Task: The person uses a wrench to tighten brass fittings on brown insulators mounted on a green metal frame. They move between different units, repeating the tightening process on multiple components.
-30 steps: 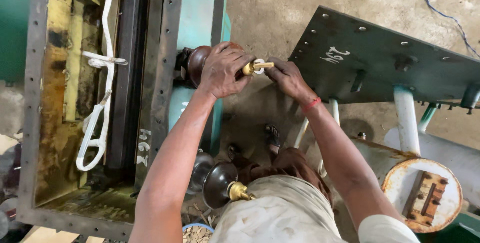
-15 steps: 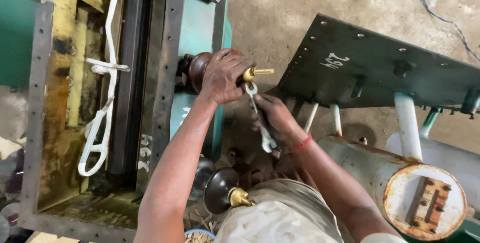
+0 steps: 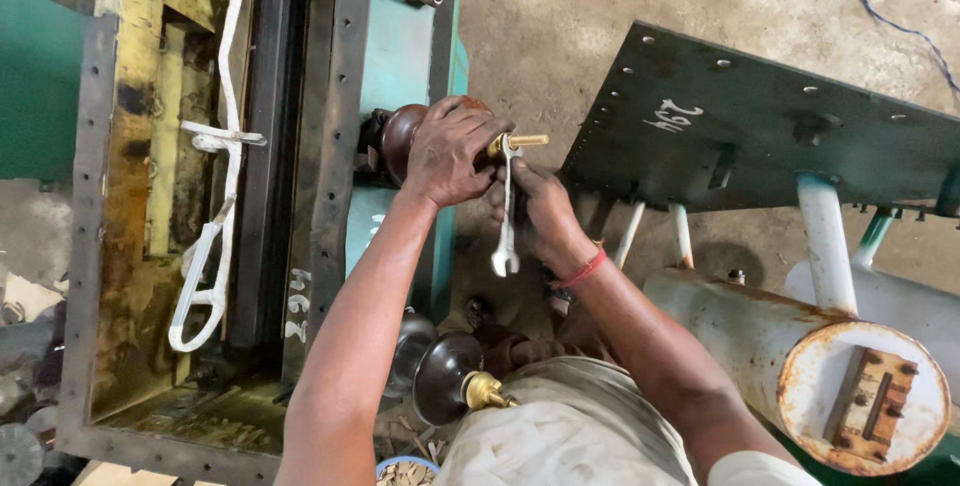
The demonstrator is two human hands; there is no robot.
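**A:** What sits nearest the camera?

**B:** A dark bushing (image 3: pixel 447 378) with a brass tip.

**A:** And the hands?

**B:** The right hand (image 3: pixel 538 214) has its fingers closed around a steel spanner (image 3: pixel 506 214) hanging from a brass stud (image 3: pixel 522 142). The left hand (image 3: pixel 447 151) clasps a brown insulator (image 3: pixel 400 136) on the green tank (image 3: pixel 398 56).

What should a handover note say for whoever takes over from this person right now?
Left hand: clasped around the brown insulator on the green tank side.
Right hand: gripping the wrench, which hangs down with its upper end on the fitting at the brass stud.
Done: wrench is seated on the stud.
Left: whether the fitting is tight cannot be told. A second insulator with a brass stud sits lower down, untouched. The dark lid plate stands apart, to the right.
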